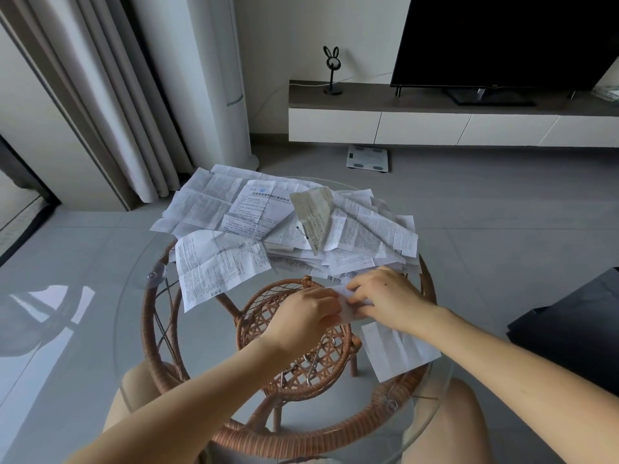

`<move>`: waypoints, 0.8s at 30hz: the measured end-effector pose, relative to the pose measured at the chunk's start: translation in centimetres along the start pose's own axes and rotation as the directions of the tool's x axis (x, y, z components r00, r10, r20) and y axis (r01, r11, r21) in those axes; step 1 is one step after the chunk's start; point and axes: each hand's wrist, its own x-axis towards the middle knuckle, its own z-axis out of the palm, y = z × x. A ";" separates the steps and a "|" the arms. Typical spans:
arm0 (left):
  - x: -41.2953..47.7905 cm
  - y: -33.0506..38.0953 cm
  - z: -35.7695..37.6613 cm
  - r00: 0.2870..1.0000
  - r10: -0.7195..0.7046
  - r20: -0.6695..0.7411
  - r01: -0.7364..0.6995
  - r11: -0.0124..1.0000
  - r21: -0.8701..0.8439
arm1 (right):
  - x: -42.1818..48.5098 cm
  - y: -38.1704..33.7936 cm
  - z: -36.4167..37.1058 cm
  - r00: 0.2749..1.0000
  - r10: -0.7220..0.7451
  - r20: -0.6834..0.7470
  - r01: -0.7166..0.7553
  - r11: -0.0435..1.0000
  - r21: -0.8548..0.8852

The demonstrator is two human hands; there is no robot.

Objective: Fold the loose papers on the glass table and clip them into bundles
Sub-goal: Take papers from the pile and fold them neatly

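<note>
Presently, left hand [306, 318] and right hand [385, 298] are pinching one folded leaflet [346, 309], each grip closed on it, near the centre of the glass table [201, 333]. The leaflet pile [268, 216], overhanging at eleven o'clock, is risking a slide if nudged.

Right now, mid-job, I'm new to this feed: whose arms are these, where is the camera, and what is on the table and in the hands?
There is no machine here; a person is working with bare hands. The one picture comes from a camera worn on the person's head, looking forward and down.

The left hand and right hand pinch a small paper between them, above the round glass table.

A pile of loose printed sheets covers the far side of the table. One blank-looking creased sheet lies flat under the right forearm.

A wicker frame shows through the glass. Shiny metal pieces, possibly clips, show near the left wrist.
</note>
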 end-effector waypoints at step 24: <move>-5.0 -0.6 -5.6 0.871 -0.272 -0.410 0.452 0.770 0.450 | 0.1 -0.7 -1.4 0.955 0.150 0.257 -0.109 0.980 -0.166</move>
